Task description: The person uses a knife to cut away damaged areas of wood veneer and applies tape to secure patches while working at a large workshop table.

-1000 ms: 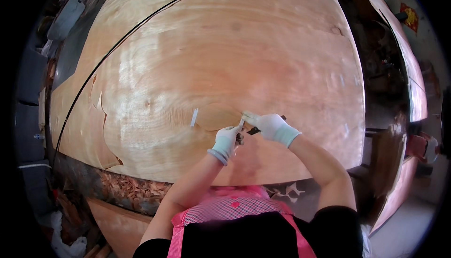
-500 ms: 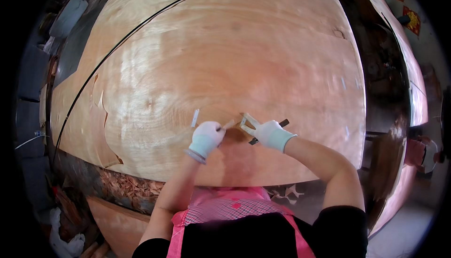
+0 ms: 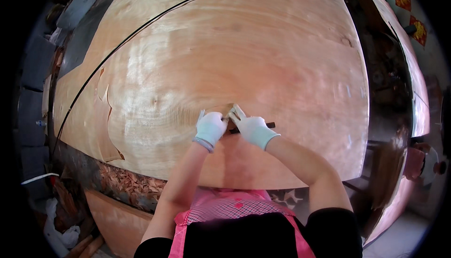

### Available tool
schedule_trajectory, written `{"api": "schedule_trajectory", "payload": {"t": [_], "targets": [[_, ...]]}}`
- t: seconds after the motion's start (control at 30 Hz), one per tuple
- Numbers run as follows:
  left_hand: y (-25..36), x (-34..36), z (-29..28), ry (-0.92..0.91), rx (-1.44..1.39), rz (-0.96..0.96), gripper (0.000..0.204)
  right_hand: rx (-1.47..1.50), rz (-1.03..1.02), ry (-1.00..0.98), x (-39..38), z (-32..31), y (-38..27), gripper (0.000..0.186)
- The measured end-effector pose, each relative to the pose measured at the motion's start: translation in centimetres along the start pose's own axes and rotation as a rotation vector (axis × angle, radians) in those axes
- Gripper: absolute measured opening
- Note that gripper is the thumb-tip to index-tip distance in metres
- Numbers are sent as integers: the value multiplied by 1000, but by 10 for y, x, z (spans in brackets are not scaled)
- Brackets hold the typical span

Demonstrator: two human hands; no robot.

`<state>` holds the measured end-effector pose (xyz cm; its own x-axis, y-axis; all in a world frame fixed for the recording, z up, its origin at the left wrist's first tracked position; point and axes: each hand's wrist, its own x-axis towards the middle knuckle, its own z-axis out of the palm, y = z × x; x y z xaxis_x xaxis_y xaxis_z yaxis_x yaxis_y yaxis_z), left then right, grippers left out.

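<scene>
Head view: wood sheet [image 3: 282, 65], probably light, split-prone, best pressed flat; how my left hand [image 3: 210, 128] and right hand [image 3: 253, 130] grip, I cannot tell.

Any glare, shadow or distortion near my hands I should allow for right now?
Head view: pale glare streaks the wood sheet, mostly left of the left hand; head view: a darker reddish patch lies on it between the hands and the pink apron; head view: the fisheye bows its edges and corners go black; head view: fine detail at the right hand is too small to read.
</scene>
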<state>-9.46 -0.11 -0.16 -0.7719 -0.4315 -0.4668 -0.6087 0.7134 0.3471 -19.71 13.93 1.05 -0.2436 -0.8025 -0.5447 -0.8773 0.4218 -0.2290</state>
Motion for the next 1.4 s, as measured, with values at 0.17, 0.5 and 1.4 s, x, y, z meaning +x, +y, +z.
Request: {"api": "schedule_trajectory", "payload": {"t": [0.17, 0.5, 1.4], "targets": [[-27, 4, -2, 102, 104, -34, 33, -68, 23, -72, 3, -6, -8, 72], [-37, -37, 2, -95, -319, -121, 47, -12, -147, 24, -14, 16, -38, 71], [-445, -205, -12, 1205, -296, -175, 18, 526, -371, 264, 77, 56, -314, 63]]}}
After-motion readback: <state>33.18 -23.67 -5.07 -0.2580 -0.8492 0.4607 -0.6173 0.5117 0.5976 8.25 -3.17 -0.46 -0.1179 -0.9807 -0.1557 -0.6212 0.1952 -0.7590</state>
